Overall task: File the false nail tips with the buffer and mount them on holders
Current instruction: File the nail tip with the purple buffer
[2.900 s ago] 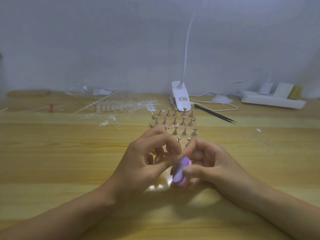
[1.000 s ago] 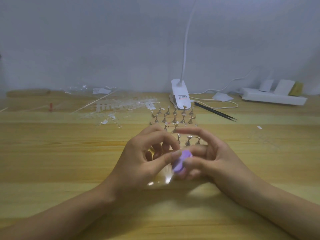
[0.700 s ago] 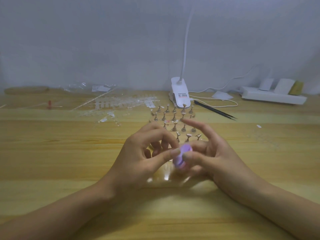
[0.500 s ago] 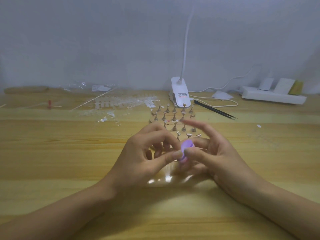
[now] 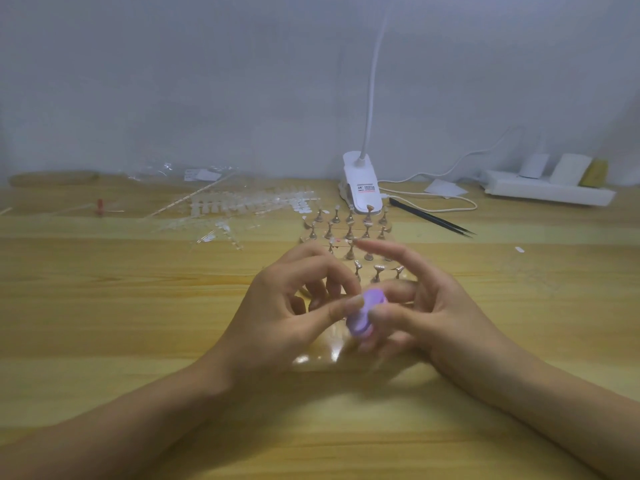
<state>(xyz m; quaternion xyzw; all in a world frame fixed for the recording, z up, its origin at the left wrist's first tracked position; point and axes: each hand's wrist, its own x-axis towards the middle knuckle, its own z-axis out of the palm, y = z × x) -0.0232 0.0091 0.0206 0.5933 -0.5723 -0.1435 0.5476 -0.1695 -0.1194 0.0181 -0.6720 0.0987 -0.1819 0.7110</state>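
My right hand [image 5: 426,306] grips a small purple buffer [image 5: 366,315] between thumb and fingers, with the index finger stretched out over the holders. My left hand [image 5: 291,313] pinches a clear false nail tip against the buffer's left face; the tip itself is too small and blurred to make out. Both hands hover above the near end of a clear base plate [image 5: 322,358]. Several small metal holders [image 5: 349,233] stand in rows on the plate beyond my fingers. More clear nail tips on strips [image 5: 249,206] lie at the back left.
A white clip lamp [image 5: 362,183] stands behind the holders, its cable running right. Black tweezers [image 5: 431,218] lie to its right. A white power strip [image 5: 547,190] sits at the back right. A small red pin [image 5: 100,206] and plastic wrapping [image 5: 180,173] lie far left.
My right hand's fingers have spread, the index finger lifting out over the holders. The buffer has shifted up and down slightly against the tip. My left hand has stayed in place.
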